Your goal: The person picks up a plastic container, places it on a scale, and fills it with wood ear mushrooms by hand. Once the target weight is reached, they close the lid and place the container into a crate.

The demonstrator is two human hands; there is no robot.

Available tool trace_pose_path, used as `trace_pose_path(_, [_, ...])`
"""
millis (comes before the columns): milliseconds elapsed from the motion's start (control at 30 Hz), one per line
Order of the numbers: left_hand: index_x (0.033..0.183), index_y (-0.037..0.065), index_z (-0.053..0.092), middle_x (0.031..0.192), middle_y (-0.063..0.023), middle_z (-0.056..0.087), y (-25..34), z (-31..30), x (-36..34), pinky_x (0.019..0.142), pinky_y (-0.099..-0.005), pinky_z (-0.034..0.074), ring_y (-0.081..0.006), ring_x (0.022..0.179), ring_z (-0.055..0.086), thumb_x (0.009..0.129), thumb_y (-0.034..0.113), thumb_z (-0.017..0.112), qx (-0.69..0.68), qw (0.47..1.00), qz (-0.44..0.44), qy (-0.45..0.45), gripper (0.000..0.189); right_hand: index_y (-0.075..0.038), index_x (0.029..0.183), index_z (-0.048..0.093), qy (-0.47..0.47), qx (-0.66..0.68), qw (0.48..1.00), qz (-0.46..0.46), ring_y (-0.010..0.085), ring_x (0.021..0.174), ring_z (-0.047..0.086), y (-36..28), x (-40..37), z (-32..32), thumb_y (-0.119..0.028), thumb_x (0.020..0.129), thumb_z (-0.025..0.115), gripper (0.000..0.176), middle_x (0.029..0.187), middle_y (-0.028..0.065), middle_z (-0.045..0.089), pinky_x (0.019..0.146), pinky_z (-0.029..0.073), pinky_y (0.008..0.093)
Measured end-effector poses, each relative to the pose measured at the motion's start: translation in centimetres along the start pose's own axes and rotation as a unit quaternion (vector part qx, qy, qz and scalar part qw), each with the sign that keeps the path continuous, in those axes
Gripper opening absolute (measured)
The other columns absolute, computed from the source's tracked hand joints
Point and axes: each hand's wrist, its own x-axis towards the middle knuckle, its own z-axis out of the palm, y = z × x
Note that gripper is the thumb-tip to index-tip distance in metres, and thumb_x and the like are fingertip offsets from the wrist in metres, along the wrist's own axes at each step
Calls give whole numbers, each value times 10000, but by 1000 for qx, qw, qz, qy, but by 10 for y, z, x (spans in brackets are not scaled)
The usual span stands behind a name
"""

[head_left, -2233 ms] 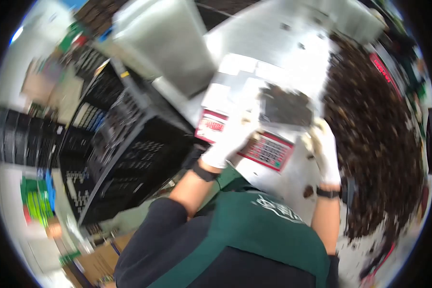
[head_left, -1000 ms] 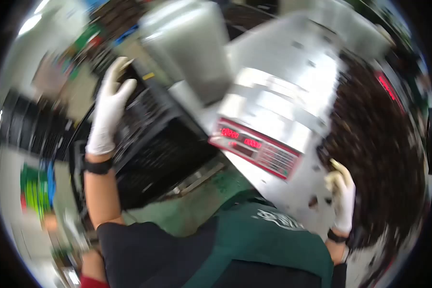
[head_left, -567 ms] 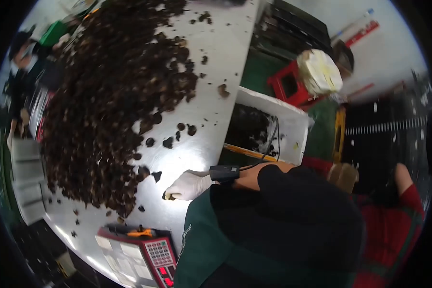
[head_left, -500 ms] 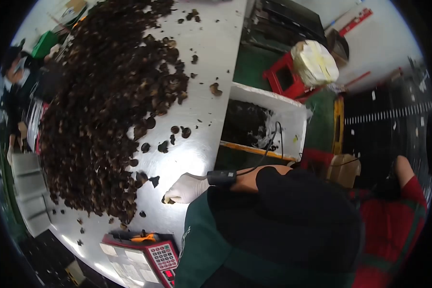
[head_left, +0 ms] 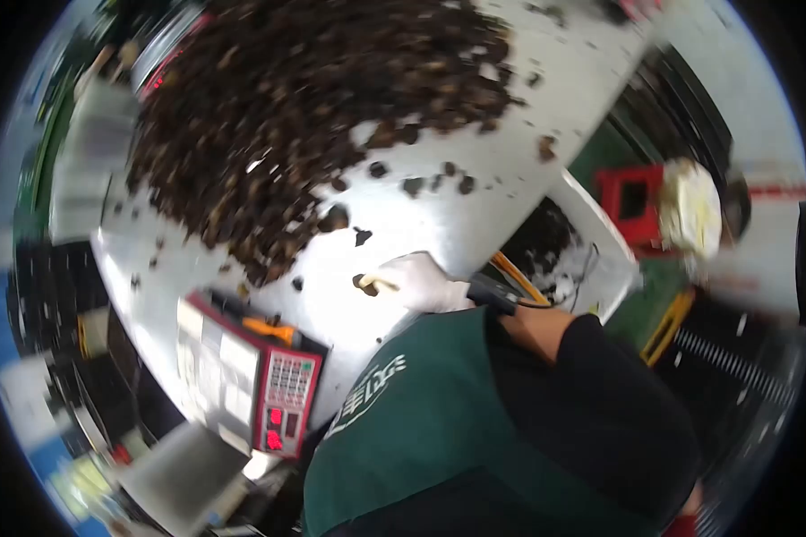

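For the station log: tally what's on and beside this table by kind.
Mushroom pile: 1
Weighing scale: 1
White foam box: 1
Red stool: 1
Gloved right hand: 1
Total: 5

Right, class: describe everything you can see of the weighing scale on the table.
The weighing scale is boxy, with a red front panel bearing a pale keypad and lit red digits. Its flat, pale top looks like metal. It sits near the steel table's edge, an orange object against its far side; the gloved right hand is apart from it.
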Motion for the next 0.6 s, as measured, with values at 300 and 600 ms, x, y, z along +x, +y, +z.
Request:
trace_pose_path(300, [1132, 95, 741, 918, -78, 689, 94, 179, -141, 729, -342, 532, -225, 760, 659, 875, -16, 691, 50, 993, 105, 13, 284, -118, 1102, 709, 43, -65, 990, 117, 275, 848, 674, -18, 30, -54, -69, 843, 647, 271, 973, 90, 717, 810, 549, 377])
trace_pose_path(600, [1311, 41, 613, 1110, -138, 660, 122, 200, -160, 840, -386, 525, -312, 981, 643, 854, -36, 679, -34, 998, 44, -33, 468, -277, 1467, 498, 35, -309, 945, -102, 394, 1412, 374, 18, 200, -51, -388, 785, 743, 733, 1531, 204, 410, 1143, 346, 489])
